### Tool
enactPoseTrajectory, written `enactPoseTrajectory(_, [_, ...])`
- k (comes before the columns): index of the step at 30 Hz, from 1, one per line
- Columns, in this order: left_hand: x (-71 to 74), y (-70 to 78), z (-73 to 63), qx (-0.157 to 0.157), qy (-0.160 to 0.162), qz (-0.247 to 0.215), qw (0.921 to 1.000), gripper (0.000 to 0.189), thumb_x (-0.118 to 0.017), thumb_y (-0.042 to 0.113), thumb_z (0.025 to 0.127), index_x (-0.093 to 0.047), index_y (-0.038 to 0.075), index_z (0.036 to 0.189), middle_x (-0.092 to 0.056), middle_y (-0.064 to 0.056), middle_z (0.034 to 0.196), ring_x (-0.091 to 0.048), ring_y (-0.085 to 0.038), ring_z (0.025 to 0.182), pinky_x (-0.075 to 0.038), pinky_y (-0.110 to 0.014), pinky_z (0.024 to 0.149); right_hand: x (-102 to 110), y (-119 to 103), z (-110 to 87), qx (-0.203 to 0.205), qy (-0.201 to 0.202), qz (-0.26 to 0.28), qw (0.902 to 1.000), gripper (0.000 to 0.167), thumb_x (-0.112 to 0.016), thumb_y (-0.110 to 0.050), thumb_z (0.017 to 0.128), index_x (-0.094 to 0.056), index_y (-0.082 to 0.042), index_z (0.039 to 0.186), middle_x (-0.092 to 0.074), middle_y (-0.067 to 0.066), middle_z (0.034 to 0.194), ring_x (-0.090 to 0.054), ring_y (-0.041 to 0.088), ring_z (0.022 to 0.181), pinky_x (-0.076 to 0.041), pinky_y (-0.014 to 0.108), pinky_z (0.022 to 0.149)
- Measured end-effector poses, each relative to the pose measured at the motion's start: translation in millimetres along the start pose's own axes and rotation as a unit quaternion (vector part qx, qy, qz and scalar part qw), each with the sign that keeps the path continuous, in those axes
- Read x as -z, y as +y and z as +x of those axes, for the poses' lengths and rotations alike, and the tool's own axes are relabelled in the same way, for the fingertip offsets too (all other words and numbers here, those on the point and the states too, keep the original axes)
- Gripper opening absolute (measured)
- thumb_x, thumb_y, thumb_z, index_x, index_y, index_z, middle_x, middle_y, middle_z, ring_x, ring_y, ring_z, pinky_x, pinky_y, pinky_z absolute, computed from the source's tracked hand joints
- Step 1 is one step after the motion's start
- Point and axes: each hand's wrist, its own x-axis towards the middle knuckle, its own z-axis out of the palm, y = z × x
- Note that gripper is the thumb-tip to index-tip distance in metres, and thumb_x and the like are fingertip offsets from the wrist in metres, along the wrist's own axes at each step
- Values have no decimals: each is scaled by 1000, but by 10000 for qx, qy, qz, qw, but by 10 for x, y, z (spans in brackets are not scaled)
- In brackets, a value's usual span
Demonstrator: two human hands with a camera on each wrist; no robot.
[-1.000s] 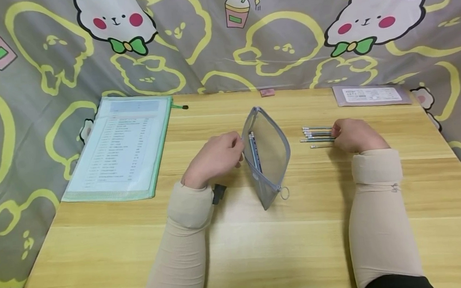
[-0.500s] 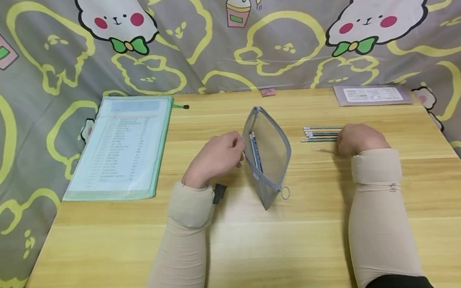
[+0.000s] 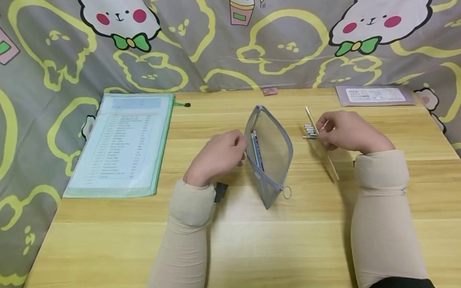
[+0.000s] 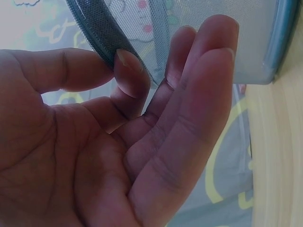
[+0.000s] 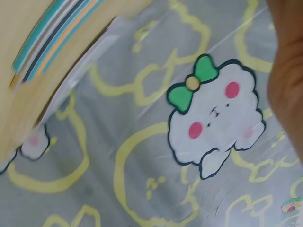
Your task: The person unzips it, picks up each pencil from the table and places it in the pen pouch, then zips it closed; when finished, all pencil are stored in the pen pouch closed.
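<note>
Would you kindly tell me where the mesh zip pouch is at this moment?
In the head view, the mesh zip pouch stands open near the middle, its left rim pinched by the left hand. The right hand holds a pencil to its right.

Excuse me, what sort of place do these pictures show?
Probably a study desk, judging by the pencils, the mesh zipper pouch and the green-edged document folder there.

Bare R hand point(image 3: 348, 131) has come up w/ one slim, gold-toned pencil point(image 3: 330, 160) pinched in its fingers; prev. flat on the wood-grain tabletop point(image 3: 270, 257) beside the slim, multicoloured pencils point(image 3: 309, 131), it's now tilted & raised.
</note>
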Motion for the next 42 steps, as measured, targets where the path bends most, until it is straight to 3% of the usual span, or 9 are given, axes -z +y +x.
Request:
enactPoseTrajectory(5, [6,9,-3,-20,23,11,10000,34,-36,25,112,-64,13,98,-70,-3,93,-66,-18,77,-46,-33,65,-1,-230,-46,37,325,958,9949,47,-61,-14,99,-52,-8,145,-71,15,109,-78,23,77,-61,31,76])
enactPoseTrajectory(8, [10,12,-6,-26,35,5,10000,34,-36,25,112,-64,13,98,-70,-3,93,-67,-18,78,-46,-32,65,-16,-411,-96,231,450,1387,9890,54,-61,-10,99,-46,-14,150,-70,16,108,-76,25,76,-63,35,73])
enactPoseTrajectory(14, [5,8,0,-33,53,35,10000,33,-36,25,112,-64,13,98,-71,-4,92,-65,-18,76,-47,-33,66,-121,-828,-195,403,395,1473,9875,41,-61,-10,97,-59,-16,138,-67,15,107,-72,24,71,-63,35,69])
enactPoseTrajectory(19, [-2,16,7,-28,50,37,10000,33,-37,25,112,-64,14,98,-70,-4,91,-62,-19,73,-46,-33,66,-229,-1027,-246,395,391,1409,9885,33,-61,-11,96,-67,-13,128,-68,12,106,-73,24,69,-62,35,69])
enactPoseTrajectory(34, [-10,29,17,-15,4,89,10000,33,-38,27,113,-63,14,97,-69,-2,89,-58,-18,70,-45,-33,63,-355,-1131,-253,420,381,1449,9878,22,-63,-10,98,-69,-14,119,-72,10,101,-72,22,66,-63,41,69])
enactPoseTrajectory(42, [-10,8,12,-12,47,125,9999,33,-38,27,113,-63,14,98,-69,-2,89,-59,-18,71,-47,-34,64,-366,-1143,-228,480,259,1383,9889,21,-63,-13,100,-68,-12,121,-71,10,101,-72,21,67,-61,34,66])
